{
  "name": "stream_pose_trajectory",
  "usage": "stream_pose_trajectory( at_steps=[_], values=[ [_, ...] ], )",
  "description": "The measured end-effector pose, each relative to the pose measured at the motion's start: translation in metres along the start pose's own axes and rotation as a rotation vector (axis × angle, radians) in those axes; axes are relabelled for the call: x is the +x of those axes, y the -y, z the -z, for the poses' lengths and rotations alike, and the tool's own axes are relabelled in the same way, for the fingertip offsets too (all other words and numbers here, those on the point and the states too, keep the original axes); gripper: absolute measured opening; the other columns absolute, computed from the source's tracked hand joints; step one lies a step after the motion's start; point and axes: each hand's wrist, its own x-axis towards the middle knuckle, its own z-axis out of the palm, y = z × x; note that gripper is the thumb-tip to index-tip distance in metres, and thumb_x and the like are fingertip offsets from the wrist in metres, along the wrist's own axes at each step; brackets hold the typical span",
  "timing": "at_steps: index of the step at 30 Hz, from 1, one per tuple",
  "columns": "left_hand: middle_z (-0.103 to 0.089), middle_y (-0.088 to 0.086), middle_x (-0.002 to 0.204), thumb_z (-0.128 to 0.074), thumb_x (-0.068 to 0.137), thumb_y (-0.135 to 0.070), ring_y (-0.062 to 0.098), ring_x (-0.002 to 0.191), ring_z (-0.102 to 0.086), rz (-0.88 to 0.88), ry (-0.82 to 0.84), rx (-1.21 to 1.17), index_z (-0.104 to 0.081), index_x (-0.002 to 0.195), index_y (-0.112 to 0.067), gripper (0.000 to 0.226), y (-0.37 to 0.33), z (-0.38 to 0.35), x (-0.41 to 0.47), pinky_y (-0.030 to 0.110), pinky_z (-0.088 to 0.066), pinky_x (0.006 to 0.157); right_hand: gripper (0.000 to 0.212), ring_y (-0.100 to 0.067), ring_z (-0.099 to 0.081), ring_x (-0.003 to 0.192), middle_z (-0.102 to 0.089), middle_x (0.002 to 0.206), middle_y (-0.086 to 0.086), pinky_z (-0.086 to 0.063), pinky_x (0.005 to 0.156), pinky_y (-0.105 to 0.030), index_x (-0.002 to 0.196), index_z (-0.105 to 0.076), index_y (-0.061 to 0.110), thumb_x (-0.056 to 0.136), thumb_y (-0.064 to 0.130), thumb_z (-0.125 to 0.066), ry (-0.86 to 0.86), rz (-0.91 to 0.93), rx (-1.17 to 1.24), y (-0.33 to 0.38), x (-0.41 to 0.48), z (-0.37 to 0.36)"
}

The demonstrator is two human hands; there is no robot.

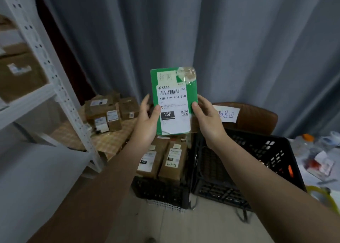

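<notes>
A flat green parcel (191, 90) with a white shipping label and a handwritten note stands upright in front of me, above the crates. My left hand (147, 121) holds its left edge, thumb on the label. My right hand (207, 117) grips its right edge, thumb on the front. Both arms reach forward from below.
Below the parcel a black crate (161, 191) holds brown boxes (173, 161). A second black crate (257, 161) stands to the right, before a brown chair with a paper note (228, 114). More boxes (110, 112) lie on a checked surface at the left. White shelving (55, 88) rises left; clutter lies far right.
</notes>
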Motion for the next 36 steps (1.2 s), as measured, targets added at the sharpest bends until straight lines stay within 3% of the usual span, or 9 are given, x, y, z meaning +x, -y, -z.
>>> stream_pose_trajectory(
  at_steps=[5,11,15,18,20,22,27,31,36],
  values=[
    [-0.043,0.001,0.145,-0.055,0.096,-0.027,0.02,0.123,-0.053,0.11,0.03,0.036,-0.006,0.148,-0.046,0.074,0.051,0.025,0.063,0.051,-0.049,0.096,0.045,-0.014,-0.067,0.104,-0.065,0.123,0.003,-0.057,0.084,-0.032,0.132,-0.045,0.032,0.092,0.023,-0.063,0.116,-0.138,0.007,-0.04,0.05,-0.029],
    [-0.019,-0.008,0.155,-0.062,0.092,-0.019,0.016,0.138,-0.031,0.223,0.121,0.014,0.012,0.144,-0.053,0.096,0.1,0.048,0.116,0.045,-0.049,0.096,0.067,-0.022,-0.068,0.103,-0.068,0.119,-0.004,-0.058,0.082,-0.035,0.138,-0.043,0.032,0.083,0.009,-0.072,0.182,-0.306,0.041,-0.091,0.101,-0.043],
    [0.0,-0.011,0.16,-0.079,0.076,-0.033,0.019,0.145,-0.017,0.254,0.215,0.176,0.016,0.141,-0.056,0.117,0.139,0.064,0.152,0.05,-0.031,0.112,0.084,-0.023,-0.069,0.102,-0.067,0.12,-0.005,-0.056,0.087,-0.042,0.145,-0.038,0.025,0.073,0.015,-0.08,0.188,-0.431,-0.049,-0.13,0.132,-0.034],
    [-0.021,-0.004,0.157,-0.072,0.076,-0.05,0.016,0.14,-0.029,0.298,0.246,0.309,-0.011,0.147,-0.047,0.094,0.171,0.07,0.185,0.04,-0.032,0.113,0.076,-0.019,-0.07,0.097,-0.068,0.117,-0.004,-0.058,0.077,-0.03,0.14,-0.045,0.02,0.073,0.006,-0.079,0.24,-0.505,-0.116,-0.161,0.16,-0.027],
    [-0.051,0.0,0.136,-0.063,0.09,-0.036,0.01,0.116,-0.054,0.362,0.246,0.273,-0.037,0.143,-0.026,0.06,0.189,0.07,0.201,0.029,-0.046,0.099,0.072,-0.018,-0.07,0.096,-0.07,0.113,-0.003,-0.057,0.073,-0.026,0.137,-0.048,0.02,0.074,0.002,-0.078,0.281,-0.552,-0.135,-0.18,0.176,-0.027],
    [-0.062,0.004,0.121,-0.058,0.095,-0.021,0.014,0.102,-0.062,0.392,0.189,0.27,-0.05,0.132,-0.017,0.039,0.21,0.067,0.218,0.037,-0.051,0.094,0.069,-0.021,-0.069,0.097,-0.066,0.12,-0.006,-0.058,0.073,-0.027,0.135,-0.049,0.018,0.075,0.001,-0.077,0.244,-0.582,-0.13,-0.206,0.198,-0.029],
    [-0.061,0.005,0.119,-0.057,0.095,-0.019,0.023,0.108,-0.061,0.478,0.02,0.359,-0.052,0.13,-0.01,0.037,0.267,0.067,0.256,0.046,-0.05,0.094,0.056,-0.024,-0.066,0.099,-0.06,0.122,-0.006,-0.06,0.076,-0.043,0.121,-0.048,0.019,0.075,0.014,-0.08,0.001,-0.645,-0.178,-0.276,0.255,-0.052],
    [-0.06,0.004,0.123,-0.056,0.096,-0.028,0.023,0.108,-0.06,0.58,0.008,0.4,-0.052,0.131,-0.014,0.039,0.323,0.067,0.284,0.046,-0.052,0.092,0.059,-0.012,-0.064,0.085,-0.056,0.116,-0.002,-0.057,0.056,-0.022,0.132,-0.04,0.016,0.083,0.014,-0.073,0.005,-0.789,-0.116,-0.327,0.29,-0.061],
    [-0.057,0.002,0.125,-0.051,0.099,-0.027,0.021,0.109,-0.058,0.729,0.063,0.424,-0.047,0.138,-0.013,0.041,0.369,0.053,0.295,0.038,-0.05,0.09,0.044,-0.019,-0.067,0.096,-0.063,0.118,-0.006,-0.059,0.067,-0.026,0.126,-0.05,0.007,0.086,0.012,-0.069,-0.002,-0.847,-0.156,-0.389,0.309,-0.053]
  ],
)
